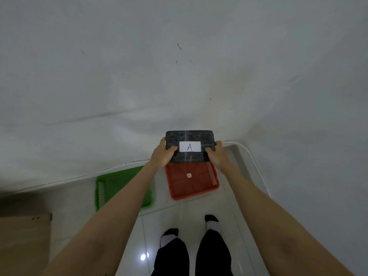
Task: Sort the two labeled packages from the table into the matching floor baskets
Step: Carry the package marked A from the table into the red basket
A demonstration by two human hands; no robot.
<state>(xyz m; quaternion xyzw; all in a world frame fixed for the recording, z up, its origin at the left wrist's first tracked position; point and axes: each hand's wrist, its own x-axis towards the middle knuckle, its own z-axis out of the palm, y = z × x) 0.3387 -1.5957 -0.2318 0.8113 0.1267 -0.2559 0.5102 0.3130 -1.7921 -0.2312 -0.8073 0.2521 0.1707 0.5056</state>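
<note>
Left hand grips the left short edge of the black package, thumb on top, fingers wrapped under the side. Right hand grips the opposite short edge the same way, thumb lying on the top face just beside the label. Both hands closed on the package; both arms extended forward and down. Package is dark, wrapped in shiny film, held roughly level with its top face toward the camera. White label centred on that face, handwritten "A" in blue ink. Package is held in the air directly over the far end of the red basket, covering that basket's far rim from view; whether it touches the basket cannot be told. Red basket sits on the pale tiled floor, with a small white tag on its mesh bottom; writing on the tag too small to read. Green basket lies on the floor to the left of the red basket, apart from it, partly hidden by the left forearm. White draped sheet fills the view beyond the red basket. Person's feet in dark socks stand on the floor nearer the camera than the red basket. Brown board at lower left, well apart from the red basket.
</note>
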